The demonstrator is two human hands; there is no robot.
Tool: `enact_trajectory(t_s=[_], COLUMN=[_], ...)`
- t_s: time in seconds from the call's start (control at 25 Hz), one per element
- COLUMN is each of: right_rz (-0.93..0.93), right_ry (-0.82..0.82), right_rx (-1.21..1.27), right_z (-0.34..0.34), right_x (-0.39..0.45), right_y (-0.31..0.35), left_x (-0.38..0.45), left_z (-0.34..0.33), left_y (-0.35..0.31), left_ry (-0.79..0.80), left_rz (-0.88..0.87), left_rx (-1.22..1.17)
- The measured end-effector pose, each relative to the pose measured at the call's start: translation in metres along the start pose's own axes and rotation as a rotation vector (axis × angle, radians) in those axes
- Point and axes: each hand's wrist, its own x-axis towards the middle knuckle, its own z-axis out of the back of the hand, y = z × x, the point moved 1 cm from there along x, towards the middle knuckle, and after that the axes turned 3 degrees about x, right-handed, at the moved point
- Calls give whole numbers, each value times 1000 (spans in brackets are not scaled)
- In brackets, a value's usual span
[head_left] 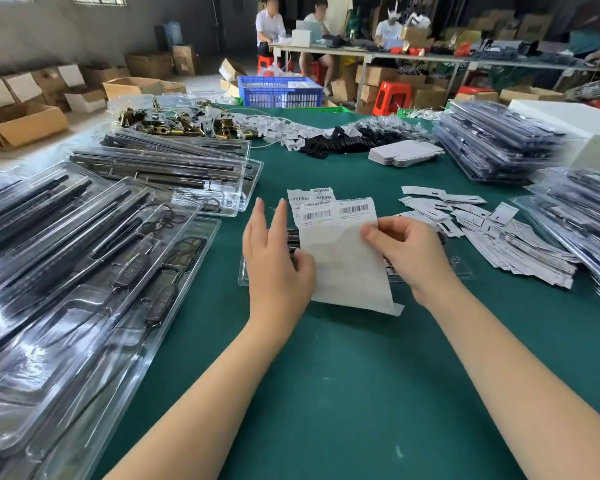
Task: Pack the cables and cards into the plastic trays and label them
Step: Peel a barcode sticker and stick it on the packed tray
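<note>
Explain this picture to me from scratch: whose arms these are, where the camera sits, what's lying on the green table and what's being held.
There is no machine here. A person wears a camera on the head, so the one picture looks forward and down along their own bare arms.

The right hand pinches a white sheet of barcode labels by its edge. The left hand touches the sheet's other side, fingers mostly straight. Under the sheet lies a clear plastic tray, mostly hidden.

On the green table: to the left, open trays with black rods and cables; to the right, loose white cards and stacks of packed trays. Other people work at a far table.
</note>
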Motion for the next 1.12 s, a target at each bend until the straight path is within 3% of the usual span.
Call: enact_trajectory(t_s=[0.04, 0.12, 0.2, 0.6, 0.76, 0.92, 1.04, 1.12], right_rz=[25, 82, 152, 252, 228, 345, 311, 154], right_ry=[21, 107, 179, 218, 205, 64, 74, 177], right_rx=[-10, -9, -8, -289, -311, -486, -538, -359], right_z=[-2, -8, -13, -6, -3, -8, -5, 0], right_x=[-2, -6, -10, -9, -8, -11, -9, -10], right_y=[1, 6, 12, 20, 22, 20, 22, 24], left_x=[4, 16, 26, 43, 48, 50, 53, 57], left_z=[3, 8, 8, 12, 15, 14, 11, 15], left_y=[-7, -25, -42, -44, -40, -33, -27, -22], left_ry=[-34, 92, 250, 422, 500, 415, 306, 171], left_rz=[-133, -261, -243, -212, -93, 10, 261, 461], left_rx=[75, 81, 44, 11, -101, -178, -415, -642])
